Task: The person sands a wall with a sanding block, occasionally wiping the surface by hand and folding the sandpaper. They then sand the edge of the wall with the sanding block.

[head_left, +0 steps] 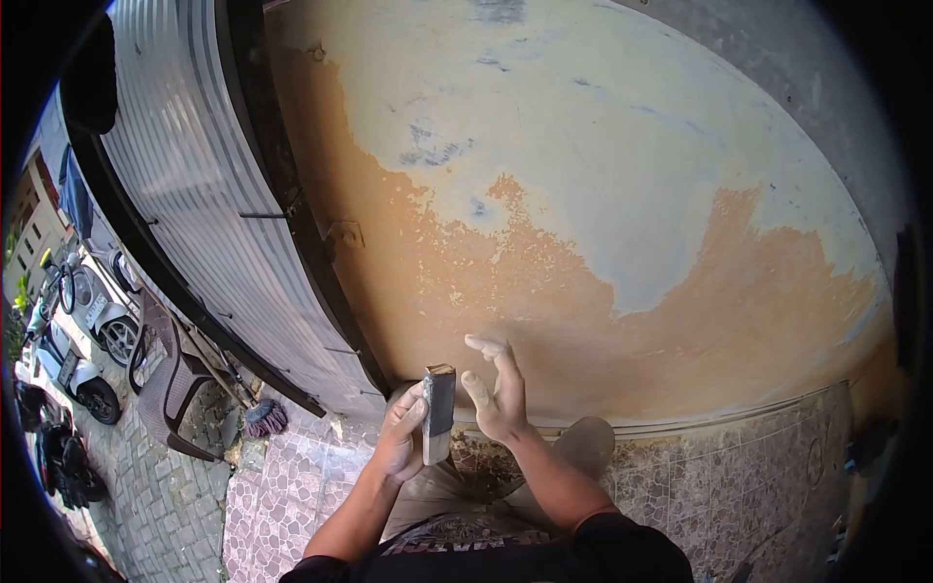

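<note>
My left hand (397, 442) is closed around a sanding block (440, 406), a narrow bar with dark grit paper on its face, held nearly upright. Pale dust coats the fingers of my right hand (502, 406), which is just right of the block and apart from it. Its thumb and fingers are spread, with nothing between them. Beyond both hands stands a wall (544, 233), with pale, scuffed paint above and a ragged-edged orange-tan surface below.
A ribbed translucent panel (199, 146) in a dark frame runs along the left. Outside it are a brown woven chair (175, 389), a mop head (265, 418) and parked scooters (83, 374). Patterned tiles (277, 496) cover the floor around my legs.
</note>
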Action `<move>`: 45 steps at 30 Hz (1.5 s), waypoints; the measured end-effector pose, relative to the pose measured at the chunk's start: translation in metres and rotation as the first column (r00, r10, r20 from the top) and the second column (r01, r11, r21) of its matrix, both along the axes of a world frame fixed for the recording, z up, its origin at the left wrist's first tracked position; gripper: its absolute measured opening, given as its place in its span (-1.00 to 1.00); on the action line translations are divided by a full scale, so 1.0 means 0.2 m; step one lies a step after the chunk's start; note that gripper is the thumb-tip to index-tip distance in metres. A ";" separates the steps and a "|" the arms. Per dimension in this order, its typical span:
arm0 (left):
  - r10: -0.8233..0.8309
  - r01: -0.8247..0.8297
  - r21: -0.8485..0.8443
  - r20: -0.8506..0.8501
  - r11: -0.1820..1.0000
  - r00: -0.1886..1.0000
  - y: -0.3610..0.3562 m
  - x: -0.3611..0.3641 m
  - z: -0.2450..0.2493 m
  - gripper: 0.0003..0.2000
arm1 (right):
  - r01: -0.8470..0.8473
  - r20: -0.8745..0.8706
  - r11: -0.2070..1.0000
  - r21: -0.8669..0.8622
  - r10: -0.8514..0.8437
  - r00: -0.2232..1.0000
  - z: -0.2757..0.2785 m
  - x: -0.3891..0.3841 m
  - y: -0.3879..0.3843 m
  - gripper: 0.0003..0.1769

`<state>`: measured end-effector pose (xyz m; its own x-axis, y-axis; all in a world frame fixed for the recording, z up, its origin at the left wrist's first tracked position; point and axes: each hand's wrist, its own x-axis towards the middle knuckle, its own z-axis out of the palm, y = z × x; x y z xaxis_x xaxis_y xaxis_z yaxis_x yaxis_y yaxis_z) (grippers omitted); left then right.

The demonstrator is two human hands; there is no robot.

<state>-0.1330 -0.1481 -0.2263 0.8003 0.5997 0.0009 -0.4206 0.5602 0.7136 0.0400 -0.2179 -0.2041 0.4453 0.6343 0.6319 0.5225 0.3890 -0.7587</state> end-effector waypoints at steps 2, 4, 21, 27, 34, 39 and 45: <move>-0.079 0.079 -0.073 0.005 0.994 0.997 -0.01 -0.01 0.01 -0.33 | -0.205 -0.223 0.978 -0.031 0.193 0.956 -0.11 -0.15 -0.05 -0.55; -0.170 0.170 -0.066 0.005 0.983 0.985 -0.02 0.00 -0.06 -0.35 | -0.257 -0.225 0.966 -0.026 0.245 0.943 -0.13 -0.21 -0.10 -0.58; 0.177 0.196 0.749 -0.386 0.633 0.905 -0.11 0.11 0.19 -0.71 | -0.339 -0.831 0.865 0.369 0.471 0.297 -0.11 -0.05 -0.21 -0.50; 0.456 -0.158 0.903 -0.046 0.399 0.889 0.17 0.07 0.42 -0.69 | -0.218 -0.863 0.897 0.385 0.433 0.258 -0.04 -0.01 -0.24 -0.53; 0.438 -0.443 0.890 0.442 -0.108 0.783 0.38 0.25 1.14 -0.75 | -0.198 -0.850 0.915 0.352 0.401 0.341 -0.03 0.00 -0.35 -0.53; 0.209 -0.257 0.773 0.447 -0.580 0.870 0.42 0.33 1.70 -0.36 | -0.063 -0.822 0.981 0.181 0.186 0.538 0.00 -0.07 -0.49 -0.48; 0.353 -0.247 0.510 0.802 -0.824 0.481 0.64 0.68 1.79 -0.26 | 0.074 -0.743 0.995 0.067 0.000 0.669 0.04 -0.14 -0.68 -0.52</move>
